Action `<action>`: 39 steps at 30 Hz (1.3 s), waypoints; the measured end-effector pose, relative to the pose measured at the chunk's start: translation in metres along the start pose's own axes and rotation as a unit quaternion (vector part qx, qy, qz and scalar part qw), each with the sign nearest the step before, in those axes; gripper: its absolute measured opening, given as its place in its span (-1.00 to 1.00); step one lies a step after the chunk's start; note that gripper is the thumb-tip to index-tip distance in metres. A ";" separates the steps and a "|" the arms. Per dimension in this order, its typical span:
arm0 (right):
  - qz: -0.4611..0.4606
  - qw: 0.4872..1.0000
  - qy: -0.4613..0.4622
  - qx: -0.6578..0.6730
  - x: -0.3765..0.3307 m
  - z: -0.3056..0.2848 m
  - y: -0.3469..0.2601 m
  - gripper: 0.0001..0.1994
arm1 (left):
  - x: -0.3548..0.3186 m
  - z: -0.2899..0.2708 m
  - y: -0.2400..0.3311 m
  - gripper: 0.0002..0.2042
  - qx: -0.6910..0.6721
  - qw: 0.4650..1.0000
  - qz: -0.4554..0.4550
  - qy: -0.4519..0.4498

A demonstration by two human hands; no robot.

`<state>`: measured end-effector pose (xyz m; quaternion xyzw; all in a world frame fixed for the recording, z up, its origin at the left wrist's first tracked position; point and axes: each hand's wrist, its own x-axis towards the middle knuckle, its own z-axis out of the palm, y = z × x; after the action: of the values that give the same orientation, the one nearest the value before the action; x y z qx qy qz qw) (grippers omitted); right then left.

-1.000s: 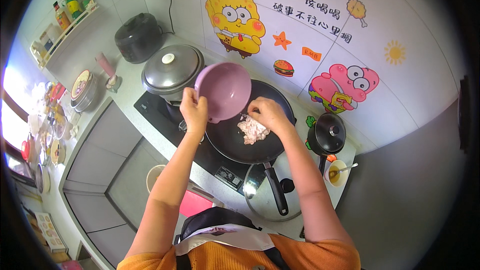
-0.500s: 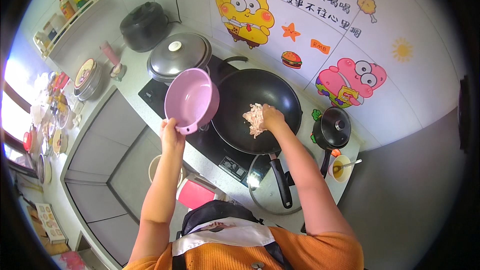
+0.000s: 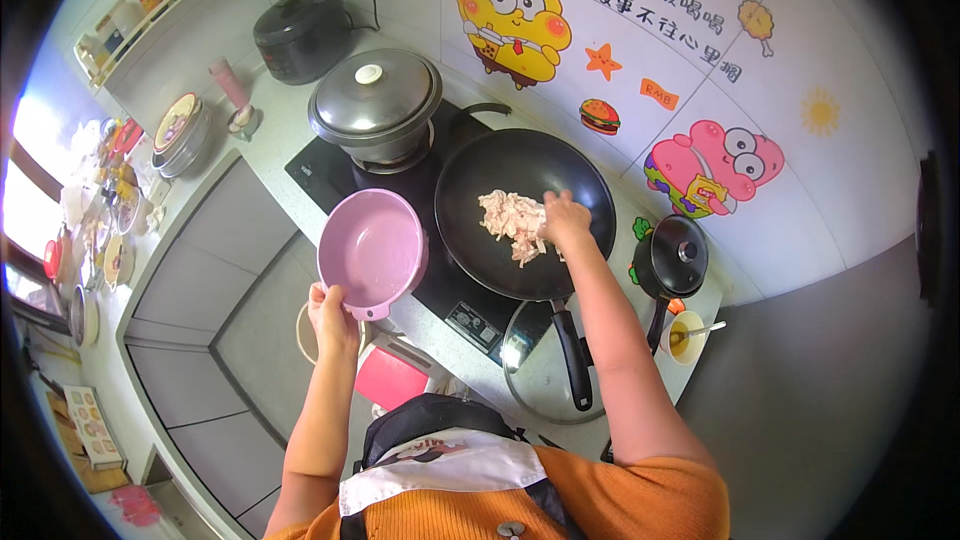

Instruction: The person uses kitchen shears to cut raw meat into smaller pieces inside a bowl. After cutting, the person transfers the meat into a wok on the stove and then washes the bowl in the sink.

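Observation:
My left hand (image 3: 334, 312) is closed on the near rim of a pink bowl (image 3: 370, 245), which is tilted and looks empty inside. It is held over the front edge of the counter, left of a black wok (image 3: 525, 165). Inside the wok lies a loose heap of pale sliced meat (image 3: 512, 220). My right hand (image 3: 566, 218) reaches down into the wok at the right side of the heap. Its fingers are partly spread and touch the meat; some fingertips are hidden.
A lidded steel pot (image 3: 370, 105) stands on the black cooktop (image 3: 325, 165) behind the bowl. A glass lid (image 3: 535, 380) lies under the wok's handle (image 3: 572, 360). To the right are a small black lidded pan (image 3: 678, 255) and a cup with a spoon (image 3: 682, 338).
The pink bowl has come nearer to me, away from the wok. My right hand has shifted off the heap to its right side, and the meat lies more spread out.

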<state>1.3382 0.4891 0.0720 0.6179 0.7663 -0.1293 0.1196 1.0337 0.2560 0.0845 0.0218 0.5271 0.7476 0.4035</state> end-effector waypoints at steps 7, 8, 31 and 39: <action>0.020 0.983 -0.146 0.106 0.012 0.028 0.017 -0.20 | -0.006 -0.002 0.004 -0.83 0.000 1.000 0.012 -0.003; 0.020 0.962 -0.202 0.181 0.019 0.023 0.014 -0.23 | -0.007 -0.001 0.004 -0.83 0.001 1.000 0.013 -0.003; -0.062 0.945 0.312 0.076 -0.118 -0.072 -0.079 -0.88 | -0.058 -0.034 0.068 -0.84 0.070 0.984 0.151 -0.062; -0.353 0.839 0.325 0.258 -0.252 -0.099 -0.266 -0.93 | -0.070 -0.111 0.134 -0.83 0.121 0.971 0.189 -0.079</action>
<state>1.1281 0.2390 0.2647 0.3204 0.8664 -0.1474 -0.3536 0.9523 0.1103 0.1713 0.2288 0.5667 0.7366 0.2897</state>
